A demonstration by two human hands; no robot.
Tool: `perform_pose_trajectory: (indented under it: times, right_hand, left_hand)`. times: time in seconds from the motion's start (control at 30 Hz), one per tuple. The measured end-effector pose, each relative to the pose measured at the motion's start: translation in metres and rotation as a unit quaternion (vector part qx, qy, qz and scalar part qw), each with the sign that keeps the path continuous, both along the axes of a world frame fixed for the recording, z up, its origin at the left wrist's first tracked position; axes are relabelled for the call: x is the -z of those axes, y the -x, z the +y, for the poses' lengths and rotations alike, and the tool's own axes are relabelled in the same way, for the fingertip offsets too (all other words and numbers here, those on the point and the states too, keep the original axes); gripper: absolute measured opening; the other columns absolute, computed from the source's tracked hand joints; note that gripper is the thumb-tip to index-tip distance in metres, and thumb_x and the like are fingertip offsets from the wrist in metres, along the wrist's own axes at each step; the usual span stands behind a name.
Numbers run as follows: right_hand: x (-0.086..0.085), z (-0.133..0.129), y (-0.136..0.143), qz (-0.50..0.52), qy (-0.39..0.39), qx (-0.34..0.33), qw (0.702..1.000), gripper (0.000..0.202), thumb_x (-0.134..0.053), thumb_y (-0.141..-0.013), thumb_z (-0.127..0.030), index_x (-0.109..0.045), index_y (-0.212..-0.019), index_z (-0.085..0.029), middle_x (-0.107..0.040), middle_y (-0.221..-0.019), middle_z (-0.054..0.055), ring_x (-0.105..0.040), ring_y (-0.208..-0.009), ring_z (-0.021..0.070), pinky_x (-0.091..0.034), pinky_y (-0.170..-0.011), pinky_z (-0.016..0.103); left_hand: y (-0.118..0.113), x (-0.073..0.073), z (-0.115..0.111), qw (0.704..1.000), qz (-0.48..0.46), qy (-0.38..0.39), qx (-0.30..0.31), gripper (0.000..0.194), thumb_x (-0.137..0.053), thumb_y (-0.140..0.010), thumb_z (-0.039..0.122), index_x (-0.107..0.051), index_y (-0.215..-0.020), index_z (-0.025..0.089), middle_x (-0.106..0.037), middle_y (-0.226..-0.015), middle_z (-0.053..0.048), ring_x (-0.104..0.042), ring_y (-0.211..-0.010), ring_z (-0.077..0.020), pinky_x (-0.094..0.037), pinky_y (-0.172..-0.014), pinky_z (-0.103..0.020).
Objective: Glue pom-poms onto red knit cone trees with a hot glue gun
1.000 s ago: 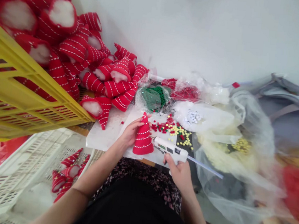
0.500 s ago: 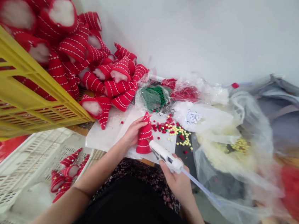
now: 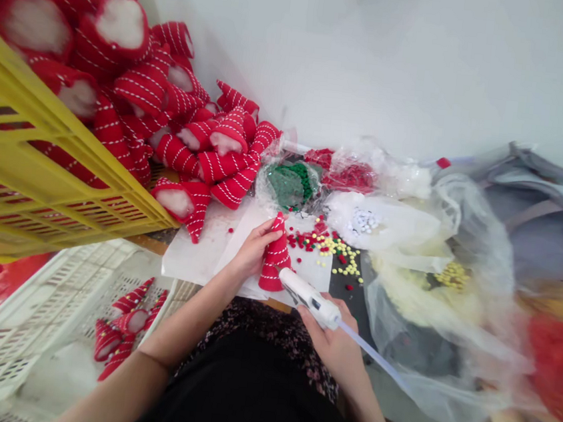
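My left hand (image 3: 256, 244) is closed on the upper part of a red stuffed cone (image 3: 275, 257) with white stitched stripes, held upright over white paper (image 3: 196, 259). My right hand (image 3: 332, 330) grips a white glue gun (image 3: 308, 297) with a long clear glue stick (image 3: 377, 357) out of its back. The gun's nozzle end is at the cone's lower right side; whether it touches cannot be made out. Small red, yellow and green pompoms (image 3: 331, 244) lie scattered just beyond the gun.
At left a yellow crate (image 3: 53, 180) overflows with striped red cones (image 3: 141, 85). Below it, a white basket (image 3: 7, 336) holds several cones with pompoms. Bags of green (image 3: 289, 183), red (image 3: 350, 174) and white pieces (image 3: 363, 221) stand along the wall. Clear plastic bags (image 3: 472, 352) spread at right.
The cone and left hand have shifted slightly right. The glue gun has dropped a little, its nozzle end still close to the cone's lower right side.
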State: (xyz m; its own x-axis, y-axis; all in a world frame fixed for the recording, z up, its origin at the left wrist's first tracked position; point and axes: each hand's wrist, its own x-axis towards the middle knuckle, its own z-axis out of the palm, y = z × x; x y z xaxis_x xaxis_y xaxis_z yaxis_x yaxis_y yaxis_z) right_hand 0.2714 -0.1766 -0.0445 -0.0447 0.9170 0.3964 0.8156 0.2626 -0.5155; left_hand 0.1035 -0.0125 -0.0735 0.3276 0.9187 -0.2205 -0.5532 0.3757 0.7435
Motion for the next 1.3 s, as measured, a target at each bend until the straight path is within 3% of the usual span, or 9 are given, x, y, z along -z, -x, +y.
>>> perform_pose_trajectory:
  times: [0.17,0.5,0.9,1.03,1.17,1.3]
  right_hand:
    - [-0.002,-0.003,-0.007,-0.014,-0.017,0.014,1.0,0.026,-0.055,-0.104,-0.04,-0.071,-0.098,-0.021,-0.076,-0.082,0.007,-0.072,-0.07,0.0219,-0.055,-0.074,0.033]
    - [-0.002,0.014,0.006,0.02,-0.04,0.016,0.999,0.039,-0.049,-0.107,-0.045,-0.075,-0.091,-0.02,-0.078,-0.082,0.01,-0.075,-0.07,0.0254,-0.058,-0.068,0.034]
    - [0.015,0.005,-0.006,0.06,-0.004,0.066,0.996,0.034,-0.058,-0.102,-0.047,-0.076,-0.099,-0.019,-0.079,-0.085,0.01,-0.076,-0.073,0.0256,-0.063,-0.074,0.036]
    - [0.017,0.008,-0.009,0.111,-0.007,0.103,0.988,0.034,-0.063,-0.098,-0.048,-0.076,-0.102,-0.017,-0.081,-0.093,0.014,-0.079,-0.084,0.0307,-0.065,-0.075,0.04]
    - [0.013,0.015,-0.005,0.174,0.018,0.08,0.981,0.03,-0.066,-0.095,-0.044,-0.077,-0.101,-0.017,-0.082,-0.092,0.013,-0.08,-0.085,0.0311,-0.067,-0.077,0.04]
    - [0.01,0.018,-0.001,0.21,0.025,0.079,0.974,0.029,-0.066,-0.094,-0.045,-0.076,-0.09,-0.018,-0.081,-0.082,0.011,-0.079,-0.075,0.0299,-0.066,-0.083,0.044]
  left_hand:
    - [0.004,0.0,0.001,1.0,-0.014,0.021,0.011,0.054,-0.083,-0.072,0.022,-0.072,-0.126,0.018,-0.073,-0.082,-0.001,-0.063,-0.069,-0.0147,-0.05,-0.068,-0.027]
    - [0.003,-0.005,-0.003,1.0,-0.018,0.008,0.025,0.055,-0.083,-0.073,0.02,-0.074,-0.127,0.018,-0.076,-0.089,-0.004,-0.064,-0.071,-0.0151,-0.05,-0.071,-0.027]
    - [0.006,-0.002,-0.002,0.999,-0.03,0.011,0.034,0.063,-0.084,-0.074,0.024,-0.07,-0.134,0.017,-0.075,-0.085,-0.004,-0.065,-0.069,-0.0148,-0.051,-0.07,-0.026]
    - [0.008,0.0,-0.002,0.998,-0.035,0.003,0.044,0.064,-0.083,-0.075,0.026,-0.067,-0.136,0.016,-0.076,-0.088,-0.005,-0.068,-0.073,-0.0169,-0.051,-0.069,-0.026]
    - [0.009,-0.001,-0.004,0.998,-0.04,0.007,0.051,0.064,-0.082,-0.077,0.027,-0.065,-0.137,0.015,-0.078,-0.095,-0.008,-0.072,-0.079,-0.0211,-0.055,-0.073,-0.031]
    - [0.011,-0.002,-0.005,0.997,-0.046,0.006,0.058,0.062,-0.083,-0.076,0.027,-0.066,-0.135,0.014,-0.078,-0.105,-0.012,-0.074,-0.089,-0.0255,-0.058,-0.081,-0.036]
